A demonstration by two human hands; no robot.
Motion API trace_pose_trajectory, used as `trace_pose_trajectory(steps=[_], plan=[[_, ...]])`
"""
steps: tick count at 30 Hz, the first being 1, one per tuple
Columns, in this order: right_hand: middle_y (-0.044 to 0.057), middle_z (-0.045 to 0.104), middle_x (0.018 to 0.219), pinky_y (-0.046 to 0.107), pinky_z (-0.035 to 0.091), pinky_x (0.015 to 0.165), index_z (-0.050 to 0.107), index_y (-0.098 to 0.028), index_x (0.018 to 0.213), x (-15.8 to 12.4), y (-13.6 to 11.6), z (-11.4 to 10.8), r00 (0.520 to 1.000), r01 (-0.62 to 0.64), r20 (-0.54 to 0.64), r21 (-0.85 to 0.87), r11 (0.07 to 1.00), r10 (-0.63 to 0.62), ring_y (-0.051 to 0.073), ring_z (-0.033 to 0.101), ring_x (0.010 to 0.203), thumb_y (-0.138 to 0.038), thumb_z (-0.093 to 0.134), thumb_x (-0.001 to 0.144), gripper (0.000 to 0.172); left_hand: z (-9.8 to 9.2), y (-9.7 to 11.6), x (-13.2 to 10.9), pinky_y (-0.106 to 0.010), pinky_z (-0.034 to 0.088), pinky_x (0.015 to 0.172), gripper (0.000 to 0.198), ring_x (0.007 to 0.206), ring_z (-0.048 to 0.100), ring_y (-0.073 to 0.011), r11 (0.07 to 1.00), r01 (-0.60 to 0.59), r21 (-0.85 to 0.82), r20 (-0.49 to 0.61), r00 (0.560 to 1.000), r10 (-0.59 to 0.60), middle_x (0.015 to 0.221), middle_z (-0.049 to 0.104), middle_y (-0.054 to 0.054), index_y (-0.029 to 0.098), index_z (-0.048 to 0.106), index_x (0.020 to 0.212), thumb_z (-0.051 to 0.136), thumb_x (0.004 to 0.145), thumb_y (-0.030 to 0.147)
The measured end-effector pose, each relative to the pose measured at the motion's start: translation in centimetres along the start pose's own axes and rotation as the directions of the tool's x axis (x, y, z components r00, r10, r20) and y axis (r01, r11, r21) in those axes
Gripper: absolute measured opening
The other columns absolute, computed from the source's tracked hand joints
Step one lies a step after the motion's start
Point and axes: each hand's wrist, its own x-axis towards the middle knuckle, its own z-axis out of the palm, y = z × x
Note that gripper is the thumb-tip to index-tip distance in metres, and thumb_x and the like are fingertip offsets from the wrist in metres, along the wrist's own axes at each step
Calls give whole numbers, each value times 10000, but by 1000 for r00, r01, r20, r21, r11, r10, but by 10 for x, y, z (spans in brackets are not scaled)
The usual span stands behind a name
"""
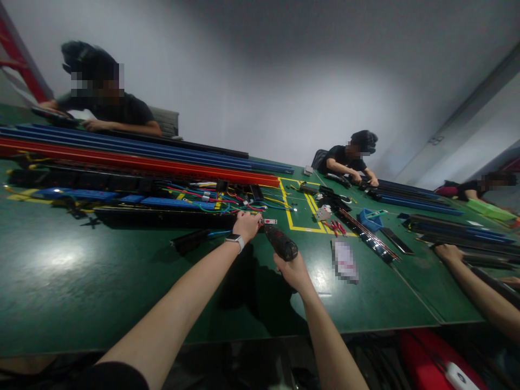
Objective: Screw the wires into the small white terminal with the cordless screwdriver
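Observation:
My right hand is wrapped around the handle of a black cordless drill, whose front end points away from me toward my left hand. My left hand, with a watch on the wrist, is closed over the right end of a long black bar lying on the table. Just past its fingers shows a small white and red piece, close to the drill's tip. The exact contact between tip and bar is hidden. Behind the bar lie loose coloured wires and blue strips.
Orange-red rails and blue rails run along the back left of the green table. To the right are red-handled pliers, a blue bin and a pixelated white packet. Several other people work around the table.

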Motion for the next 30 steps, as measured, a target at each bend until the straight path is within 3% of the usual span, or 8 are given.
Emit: trace_pose_trajectory(steps=[30], plan=[[-18,591,634,263,482,564,636,-188,951,0,0,-1,999,19,27,29,999,-19,160,569,578,-348,609,843,195,5,-2,1,-486,283,984,239,1056,602,-307,1000,-5,-1,-15,1000,5,966,734,-113,260,653,1110,528,953,389]])
